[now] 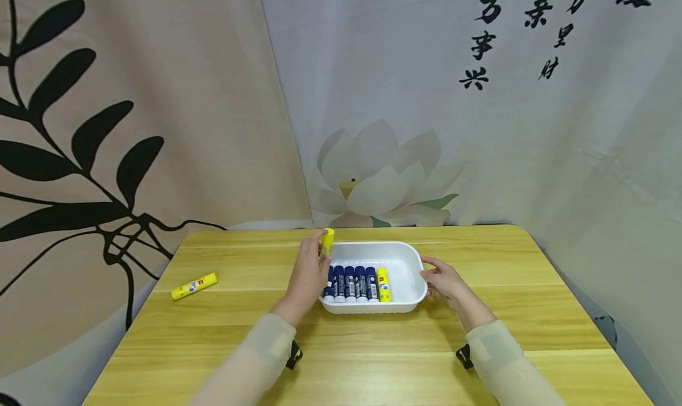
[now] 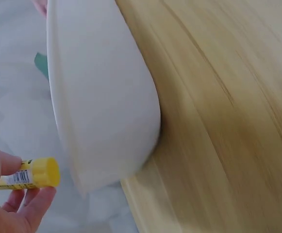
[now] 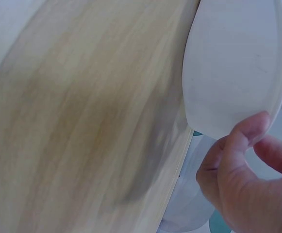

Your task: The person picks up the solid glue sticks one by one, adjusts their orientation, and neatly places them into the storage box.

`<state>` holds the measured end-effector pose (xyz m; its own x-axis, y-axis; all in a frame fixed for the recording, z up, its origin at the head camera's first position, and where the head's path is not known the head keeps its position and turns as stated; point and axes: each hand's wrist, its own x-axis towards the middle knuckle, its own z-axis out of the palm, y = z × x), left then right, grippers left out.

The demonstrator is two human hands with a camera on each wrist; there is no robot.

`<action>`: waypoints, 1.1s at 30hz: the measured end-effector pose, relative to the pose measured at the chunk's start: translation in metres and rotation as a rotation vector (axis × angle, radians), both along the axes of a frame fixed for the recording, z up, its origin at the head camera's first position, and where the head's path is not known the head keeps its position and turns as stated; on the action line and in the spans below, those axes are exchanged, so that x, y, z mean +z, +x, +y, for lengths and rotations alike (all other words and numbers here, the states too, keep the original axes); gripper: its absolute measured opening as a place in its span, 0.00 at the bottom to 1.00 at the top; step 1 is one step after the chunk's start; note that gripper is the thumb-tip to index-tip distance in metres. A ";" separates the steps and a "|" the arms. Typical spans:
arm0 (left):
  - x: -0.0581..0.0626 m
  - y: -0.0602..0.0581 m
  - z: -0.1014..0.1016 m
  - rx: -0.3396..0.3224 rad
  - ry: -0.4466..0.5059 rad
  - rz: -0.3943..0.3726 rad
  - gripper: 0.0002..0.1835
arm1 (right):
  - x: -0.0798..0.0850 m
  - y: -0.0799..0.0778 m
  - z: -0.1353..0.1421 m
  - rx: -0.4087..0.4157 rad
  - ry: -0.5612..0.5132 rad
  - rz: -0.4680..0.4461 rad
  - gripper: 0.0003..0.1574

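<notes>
My left hand [image 1: 308, 268] pinches a yellow glue stick [image 1: 327, 242] by its sides, upright above the left end of the white tray [image 1: 407, 254]. In the left wrist view, thumb and fingers hold that glue stick [image 2: 34, 174] just outside the tray's wall [image 2: 102, 87]. Several dark blue glue sticks [image 1: 349, 283] with white ends stand in a row inside the tray, and one yellow glue stick [image 1: 383, 284] closes the row on its right. At the tray's right end, my right hand [image 1: 443, 280] grips the rim between thumb and fingers, as the right wrist view shows.
Another yellow glue stick [image 1: 194, 286] lies on the wooden table [image 1: 373, 358], left of the tray. Behind the table's far edge hangs a printed curtain [image 1: 213, 98] with leaves, a lotus and dark writing.
</notes>
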<state>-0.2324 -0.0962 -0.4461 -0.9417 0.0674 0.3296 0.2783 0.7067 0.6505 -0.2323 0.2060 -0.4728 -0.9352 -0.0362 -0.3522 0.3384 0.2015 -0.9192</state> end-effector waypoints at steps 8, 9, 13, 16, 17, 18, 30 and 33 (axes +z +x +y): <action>-0.001 -0.002 0.033 -0.033 0.099 -0.047 0.35 | -0.001 -0.001 0.001 -0.001 -0.004 0.001 0.30; -0.001 -0.002 0.037 -0.034 0.115 -0.055 0.35 | -0.001 -0.001 0.001 -0.001 -0.002 0.001 0.30; -0.005 -0.001 0.053 -0.042 0.169 -0.085 0.35 | -0.002 -0.001 0.002 0.002 -0.003 0.000 0.30; -0.011 0.000 0.065 -0.052 0.174 -0.118 0.34 | -0.003 -0.001 0.002 0.007 -0.004 -0.001 0.30; -0.013 0.000 0.069 -0.059 0.177 -0.129 0.34 | -0.003 -0.001 0.002 0.007 -0.005 -0.002 0.30; -0.015 0.000 0.073 -0.069 0.178 -0.134 0.34 | -0.003 -0.001 0.001 0.007 -0.007 -0.003 0.30; -0.029 0.014 0.119 -0.211 0.150 -0.130 0.33 | -0.004 -0.001 0.005 0.004 -0.012 0.007 0.31; -0.030 0.016 0.124 -0.217 0.112 -0.166 0.34 | -0.005 -0.001 0.004 0.013 -0.016 0.012 0.31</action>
<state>-0.2159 0.0282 -0.4764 -0.9510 0.2450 0.1886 0.2980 0.5637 0.7703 -0.2338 0.2100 -0.4781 -0.9387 -0.0536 -0.3405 0.3251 0.1910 -0.9262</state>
